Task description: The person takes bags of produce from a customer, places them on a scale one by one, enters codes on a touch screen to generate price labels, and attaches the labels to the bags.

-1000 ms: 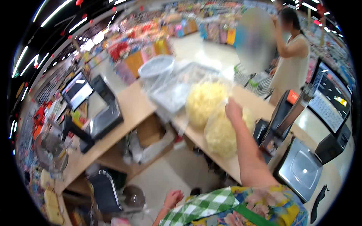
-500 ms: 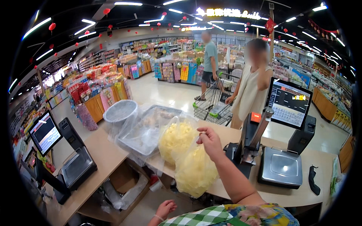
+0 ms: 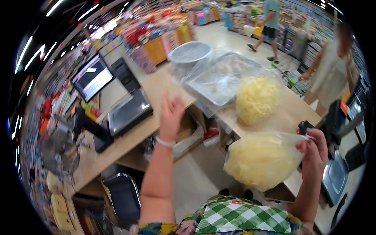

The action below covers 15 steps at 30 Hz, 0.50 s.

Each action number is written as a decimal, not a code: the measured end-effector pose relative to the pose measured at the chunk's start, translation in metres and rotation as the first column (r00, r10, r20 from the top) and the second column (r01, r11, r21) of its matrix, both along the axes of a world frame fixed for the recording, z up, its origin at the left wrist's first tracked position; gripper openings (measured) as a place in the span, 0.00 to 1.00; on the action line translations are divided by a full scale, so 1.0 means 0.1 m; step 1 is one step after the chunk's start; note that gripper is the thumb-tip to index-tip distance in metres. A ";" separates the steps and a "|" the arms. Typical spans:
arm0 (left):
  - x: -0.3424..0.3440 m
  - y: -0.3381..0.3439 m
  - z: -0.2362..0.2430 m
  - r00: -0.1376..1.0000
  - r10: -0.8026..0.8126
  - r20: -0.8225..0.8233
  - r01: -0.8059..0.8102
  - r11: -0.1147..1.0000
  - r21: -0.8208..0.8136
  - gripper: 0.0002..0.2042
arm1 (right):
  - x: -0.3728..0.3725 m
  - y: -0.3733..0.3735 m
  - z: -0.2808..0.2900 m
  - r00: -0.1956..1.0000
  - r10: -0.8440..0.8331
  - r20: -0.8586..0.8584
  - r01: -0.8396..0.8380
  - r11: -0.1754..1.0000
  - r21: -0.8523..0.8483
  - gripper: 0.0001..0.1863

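Near the pale wooden counter [image 3: 291, 109], the right hand [image 3: 313, 150] grips a rounded, translucent, yellow-filled plastic bag [image 3: 264, 160] by its neck — best steadied underneath by the left hand [image 3: 171, 115], empty, fingers extended.

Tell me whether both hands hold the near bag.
No: the right hand grips the near bag, while the left hand is well apart.

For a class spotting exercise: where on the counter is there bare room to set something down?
Bare counter shows between the left scale and the basin, partly behind the left hand, and right of the standing yellow bag. It is crowded where the basin, tray and that bag sit close; the held bag hides more counter.
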<state>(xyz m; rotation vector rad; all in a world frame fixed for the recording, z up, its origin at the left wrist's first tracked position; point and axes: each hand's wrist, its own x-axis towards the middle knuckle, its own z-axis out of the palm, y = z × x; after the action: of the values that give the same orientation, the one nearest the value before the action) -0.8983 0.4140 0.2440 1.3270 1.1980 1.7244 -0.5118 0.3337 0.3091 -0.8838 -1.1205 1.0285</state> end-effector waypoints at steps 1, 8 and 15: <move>-0.06 0.00 0.38 0.992 0.081 0.093 -0.096 0.980 0.175 0.31 | 0.01 -0.08 0.00 0.999 -0.019 -0.036 0.020 1.000 0.018 0.11; 0.24 -0.32 0.94 0.998 0.059 0.005 -0.056 0.908 0.416 0.17 | 0.33 -0.47 0.01 0.998 -0.054 -0.027 0.056 0.995 0.083 0.10; 1.85 -1.18 -0.95 0.884 -0.457 0.100 0.468 0.864 -0.189 0.15 | 0.64 -1.09 0.29 0.993 -0.044 -0.109 0.061 0.985 0.159 0.09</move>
<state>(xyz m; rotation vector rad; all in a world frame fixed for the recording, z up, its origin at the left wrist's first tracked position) -0.7134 0.2962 0.1493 1.3030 0.9044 1.2447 -0.4481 0.2250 0.3383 -0.7173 -1.0701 0.9159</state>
